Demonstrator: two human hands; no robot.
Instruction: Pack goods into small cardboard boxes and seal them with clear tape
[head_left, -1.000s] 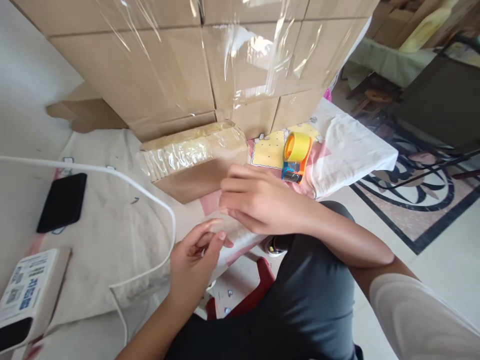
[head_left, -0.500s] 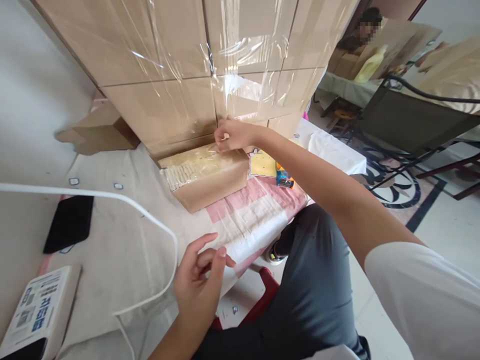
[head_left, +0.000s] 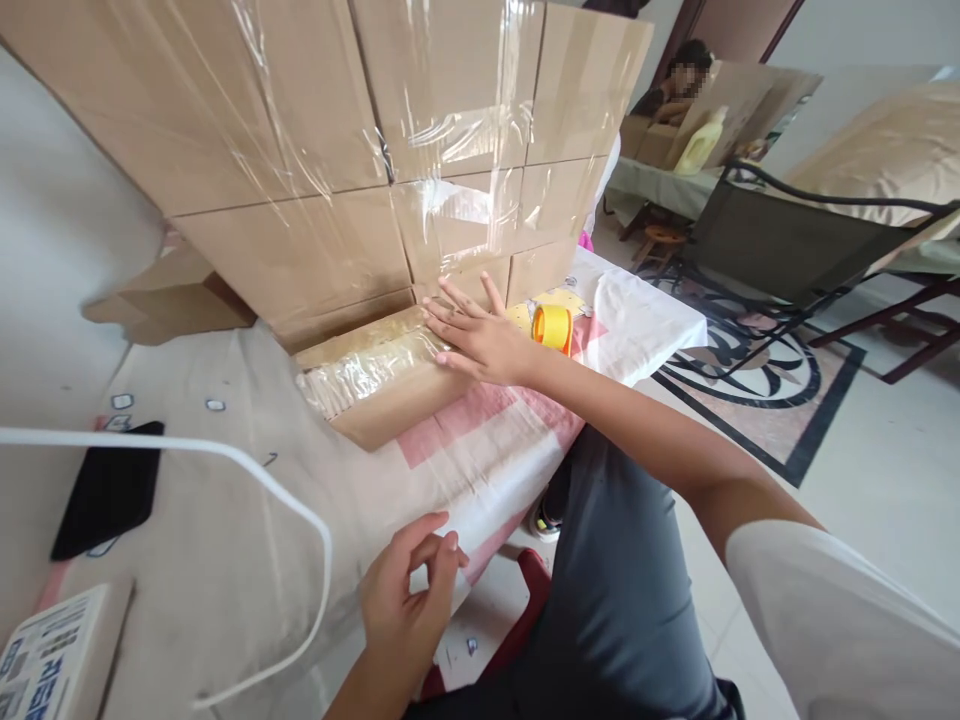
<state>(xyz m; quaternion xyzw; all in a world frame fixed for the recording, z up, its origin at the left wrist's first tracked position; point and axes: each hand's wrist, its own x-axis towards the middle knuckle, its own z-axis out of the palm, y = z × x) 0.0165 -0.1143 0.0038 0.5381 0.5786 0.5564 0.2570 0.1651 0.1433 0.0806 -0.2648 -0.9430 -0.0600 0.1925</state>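
A long, low cardboard box [head_left: 401,408] lies on the cloth-covered table, with shiny, wrinkled clear tape [head_left: 367,375] along its top. My right hand [head_left: 484,340] rests flat on the box's right end, fingers spread and holding nothing. Beside that wrist stands a yellow-orange tape roll or dispenser [head_left: 553,327]; its lower part is behind my forearm. My left hand [head_left: 412,585] hovers near the table's front edge, its fingers loosely bent and apart, with nothing in them.
Taped cardboard boxes [head_left: 300,250] form a tall wall behind the low box. To the left are an open carton [head_left: 169,298], a black phone-like slab [head_left: 109,490] and a white cable [head_left: 277,490]. A folding chair [head_left: 780,235] stands right; a person [head_left: 664,95] sits beyond.
My right hand has gone from closed fingertips above the box to a spread palm on it. The yellow roll now shows beside my wrist. My left hand keeps its loose bend; the view has shifted.
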